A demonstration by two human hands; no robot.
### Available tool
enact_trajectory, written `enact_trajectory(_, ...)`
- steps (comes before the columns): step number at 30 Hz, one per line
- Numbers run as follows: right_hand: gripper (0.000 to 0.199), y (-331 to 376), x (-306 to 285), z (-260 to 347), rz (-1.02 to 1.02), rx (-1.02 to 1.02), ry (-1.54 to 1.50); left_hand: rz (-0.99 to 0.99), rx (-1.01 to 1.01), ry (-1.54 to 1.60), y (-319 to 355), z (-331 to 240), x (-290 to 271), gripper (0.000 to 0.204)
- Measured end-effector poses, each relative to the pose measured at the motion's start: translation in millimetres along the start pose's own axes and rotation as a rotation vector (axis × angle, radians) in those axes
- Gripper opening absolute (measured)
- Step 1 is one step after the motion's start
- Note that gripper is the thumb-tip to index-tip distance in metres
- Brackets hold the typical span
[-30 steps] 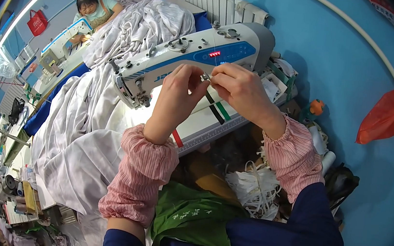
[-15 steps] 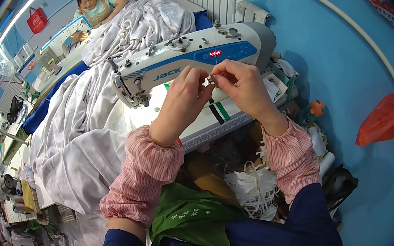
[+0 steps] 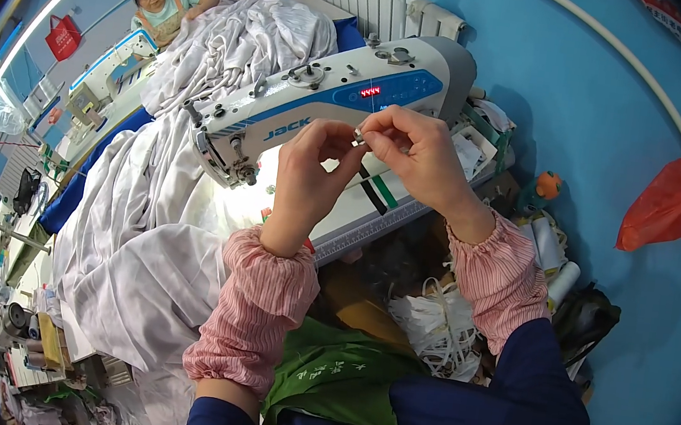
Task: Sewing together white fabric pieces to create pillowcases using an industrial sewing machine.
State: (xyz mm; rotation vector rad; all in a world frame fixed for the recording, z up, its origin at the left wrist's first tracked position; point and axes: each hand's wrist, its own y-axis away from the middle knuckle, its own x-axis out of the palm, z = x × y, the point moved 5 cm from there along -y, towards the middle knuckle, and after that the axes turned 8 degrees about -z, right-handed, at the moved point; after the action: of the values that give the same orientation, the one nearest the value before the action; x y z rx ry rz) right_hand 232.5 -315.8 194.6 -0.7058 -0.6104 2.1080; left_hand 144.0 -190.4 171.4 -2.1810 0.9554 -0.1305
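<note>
Both hands are raised in front of the white sewing machine [image 3: 329,94], fingertips meeting. Between them is a small silvery metal piece [image 3: 358,136], shaped like a bobbin case; its details are too small to tell. My left hand [image 3: 316,168] pinches it from the left, thumb and index finger forming a ring. On the other side, my right hand [image 3: 414,155] closes thumb and index finger on it. Beneath the hands, a black strip [image 3: 374,193] and a green strip [image 3: 383,189] lie on the machine bed [image 3: 347,228].
Piled white fabric [image 3: 150,191] covers the table's left side. White cords [image 3: 441,325] bunch below the table edge. A red plastic bag [image 3: 667,206] hangs on the right wall pipe. Another person [image 3: 166,12] sits by a second sewing machine [image 3: 109,64] at far left.
My left hand has tilted slightly, widening the gap between its thumb and index finger. The metal piece has shifted a little left and stays between the fingertips. The other person has moved slightly right.
</note>
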Motion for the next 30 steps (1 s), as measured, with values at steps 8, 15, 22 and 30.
enact_trajectory(8,0.009,3.7,1.4,-5.7,0.013,-0.105,0.132,-0.02,-0.096,0.031,-7.3,3.5,-4.6,0.021)
enact_trajectory(15,0.007,-38.1,-2.8,-5.7,0.08,-0.229,0.168,0.04,0.101,0.026,-19.4,-11.6,-0.8,0.02)
enact_trajectory(22,0.011,-41.7,-7.8,16.2,0.075,-0.528,0.397,0.069,0.312,-0.332,-63.6,-11.7,-6.2,0.014)
enact_trajectory(30,0.011,-71.9,-22.4,-4.1,-0.026,-0.25,0.333,0.166,0.069,0.043,-79.8,-12.6,6.4,0.023)
